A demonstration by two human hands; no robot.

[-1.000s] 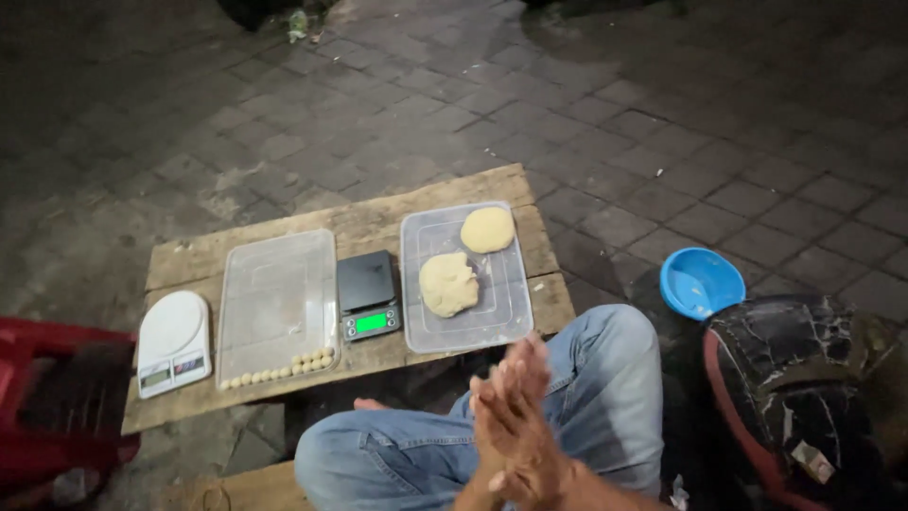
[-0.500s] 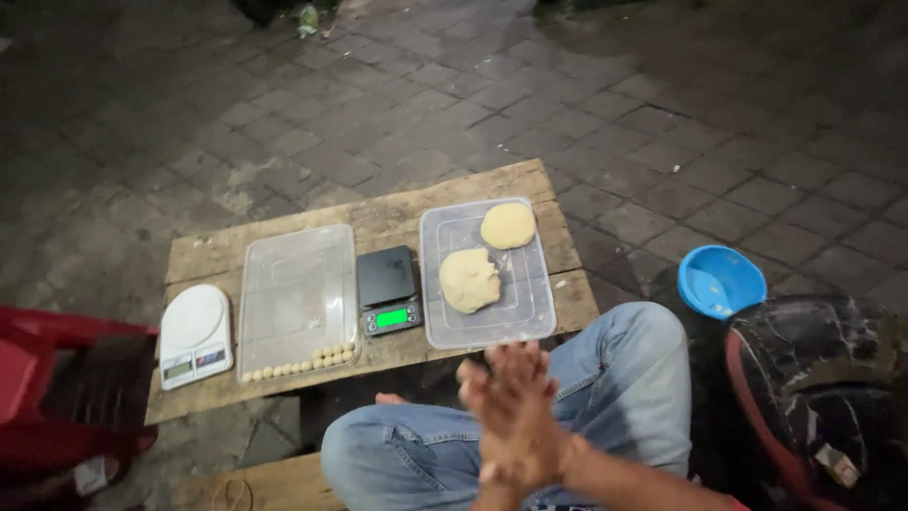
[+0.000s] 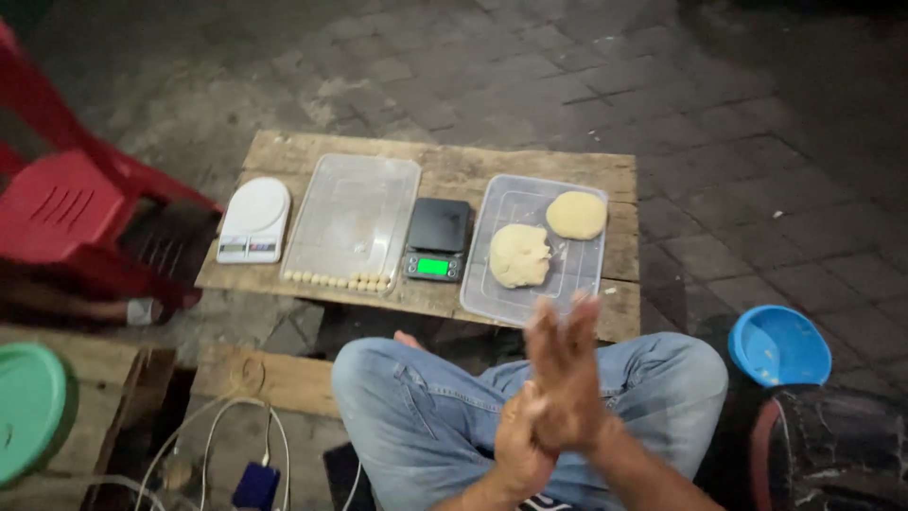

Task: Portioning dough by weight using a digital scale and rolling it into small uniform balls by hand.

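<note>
My right hand (image 3: 566, 364) and my left hand (image 3: 518, 445) are pressed palm to palm above my lap in jeans; whether anything lies between them is hidden. In front of me a low wooden table (image 3: 445, 170) carries a clear plastic tray (image 3: 577, 274) with two pale dough lumps, one large (image 3: 518, 254) and one flatter (image 3: 576, 215). A small black scale (image 3: 436, 238) with a lit green display sits left of it. A second clear tray (image 3: 355, 213) holds a row of several small dough balls (image 3: 340, 280) at its near edge. A white scale (image 3: 253, 220) stands at the far left.
A red plastic chair (image 3: 66, 203) stands left of the table. A blue bowl (image 3: 778, 344) sits on the paving at right, by a dark bag (image 3: 832, 445). A green lid (image 3: 28, 407), wooden boards and white cables (image 3: 218, 435) lie at lower left.
The view has swung to the right and nearer, bringing the red chair and green lid into sight. My hands stay pressed together, slid slightly against each other.
</note>
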